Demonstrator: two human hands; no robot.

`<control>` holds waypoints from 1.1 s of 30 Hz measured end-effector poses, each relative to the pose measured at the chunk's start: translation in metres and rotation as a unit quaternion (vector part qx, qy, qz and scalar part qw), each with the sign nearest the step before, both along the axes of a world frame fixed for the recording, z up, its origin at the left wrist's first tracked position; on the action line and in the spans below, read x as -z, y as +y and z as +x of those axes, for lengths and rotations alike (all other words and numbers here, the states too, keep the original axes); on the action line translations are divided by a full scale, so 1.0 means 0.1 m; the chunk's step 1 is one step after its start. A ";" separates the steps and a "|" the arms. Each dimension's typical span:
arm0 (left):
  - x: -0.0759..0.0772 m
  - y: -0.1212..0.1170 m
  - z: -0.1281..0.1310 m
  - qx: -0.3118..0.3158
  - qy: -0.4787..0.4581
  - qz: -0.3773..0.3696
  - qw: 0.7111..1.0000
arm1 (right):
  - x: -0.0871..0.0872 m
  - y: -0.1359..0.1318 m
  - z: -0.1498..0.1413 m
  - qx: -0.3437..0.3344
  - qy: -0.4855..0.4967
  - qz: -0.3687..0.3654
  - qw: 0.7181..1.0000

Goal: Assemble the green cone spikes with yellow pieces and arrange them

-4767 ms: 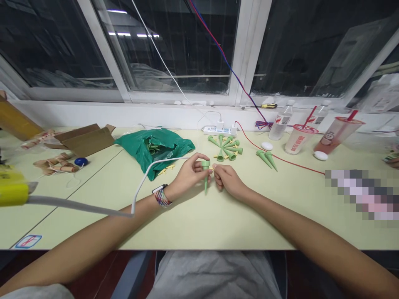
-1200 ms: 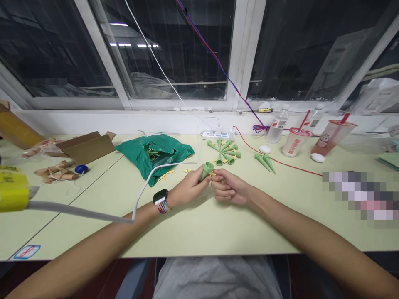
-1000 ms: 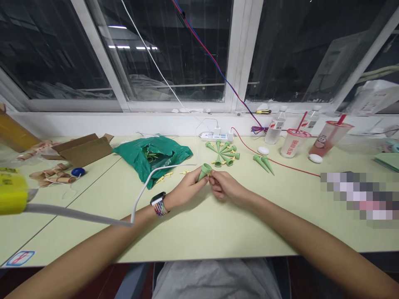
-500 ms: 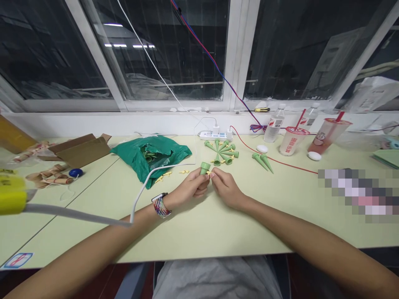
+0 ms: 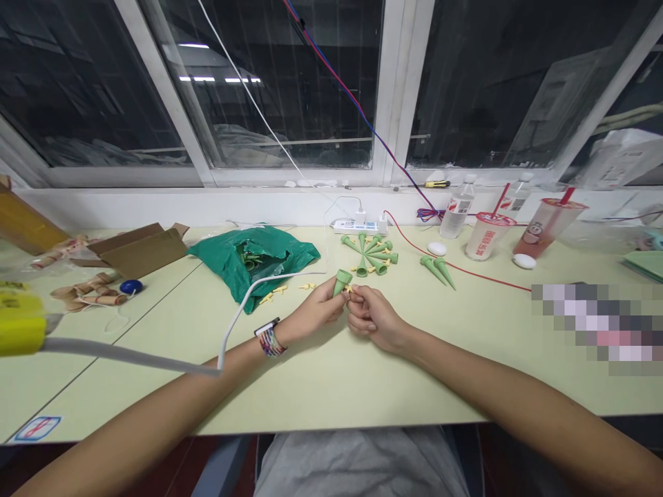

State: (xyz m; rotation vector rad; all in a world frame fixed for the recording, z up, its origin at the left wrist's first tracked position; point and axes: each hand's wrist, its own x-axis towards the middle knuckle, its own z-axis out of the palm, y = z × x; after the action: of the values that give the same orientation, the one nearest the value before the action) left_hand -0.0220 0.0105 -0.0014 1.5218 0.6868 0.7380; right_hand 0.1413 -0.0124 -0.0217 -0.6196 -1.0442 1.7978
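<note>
My left hand is closed around a green plastic spike, its wide open end pointing up. Against the spike's side, my right hand pinches a small yellow piece, mostly covered by the fingertips. Both hands meet above the table. Just beyond them lies a ring of green spikes, points inward, with small yellow pieces among them. Two more green spikes lie to the right. Loose yellow pieces lie beside a green plastic bag, whose torn opening shows more green spikes.
A white cable crosses in front of the bag. Behind stands a power strip. At right are drink cups, a water bottle and a red cable. A cardboard box and wooden toys lie left.
My right hand has turned slightly at the spike, and its lower fingers now show more. The left hand keeps its hold. The whole view has shifted a little.
</note>
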 end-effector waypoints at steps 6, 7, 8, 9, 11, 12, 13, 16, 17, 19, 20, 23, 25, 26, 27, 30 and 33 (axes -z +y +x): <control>0.00 -0.02 0.00 -0.014 0.009 0.021 1.000 | -0.01 0.03 0.04 -0.029 -0.001 0.005 1.000; 0.00 -0.02 0.00 -0.014 0.009 0.021 1.000 | -0.01 0.04 0.05 -0.031 -0.006 0.013 0.999; -0.01 -0.02 0.01 -0.014 0.008 0.020 1.000 | -0.01 0.04 0.06 -0.032 -0.012 0.021 0.999; -0.01 -0.03 0.01 -0.013 0.008 0.018 1.000 | -0.02 0.04 0.07 -0.033 -0.018 0.027 0.999; -0.02 -0.03 0.01 -0.010 0.007 0.016 1.000 | -0.03 0.05 0.08 -0.033 -0.024 0.034 0.999; -0.03 -0.04 0.01 -0.009 0.006 0.016 1.000 | -0.03 0.05 0.08 -0.034 -0.024 0.034 0.999; -0.04 -0.04 0.02 -0.008 0.005 0.015 1.000 | -0.04 0.05 0.09 -0.037 -0.022 0.033 0.999; -0.05 -0.05 0.03 -0.004 0.001 0.016 1.000 | -0.06 0.04 0.11 -0.053 -0.007 0.019 0.998; -0.05 -0.05 0.03 -0.004 0.001 0.017 1.000 | -0.06 0.04 0.11 -0.058 0.000 0.011 0.998; -0.04 -0.05 0.04 -0.004 0.002 0.018 1.000 | -0.06 0.04 0.13 -0.067 0.011 -0.003 0.998; -0.03 -0.05 0.04 -0.003 0.000 0.018 1.000 | -0.05 0.04 0.14 -0.070 0.014 -0.009 0.997; 0.01 -0.03 0.04 0.004 -0.022 0.001 1.000 | -0.05 0.07 0.14 -0.071 0.006 -0.002 0.997; 0.04 -0.01 0.05 -0.002 -0.042 -0.025 0.999 | -0.05 0.08 0.12 -0.046 -0.018 0.024 0.998; 0.05 0.00 0.05 -0.008 -0.050 -0.041 0.998 | -0.04 0.09 0.12 -0.028 -0.034 0.038 0.998; 0.07 0.01 0.05 -0.014 -0.058 -0.056 0.997 | -0.04 0.10 0.11 -0.010 -0.052 0.052 0.997; 0.09 0.01 0.05 -0.025 -0.071 -0.096 0.993 | -0.01 0.12 0.09 0.018 -0.090 0.075 0.993; 0.09 0.01 0.03 -0.014 -0.064 -0.127 0.990 | 0.01 0.12 0.09 0.024 -0.106 0.083 0.991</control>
State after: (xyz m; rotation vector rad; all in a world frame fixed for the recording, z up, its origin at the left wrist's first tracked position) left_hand -0.0186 0.0119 -0.0104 1.2246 0.6798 0.7330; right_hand 0.1499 0.0000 -0.0227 -0.7381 -1.2968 1.6085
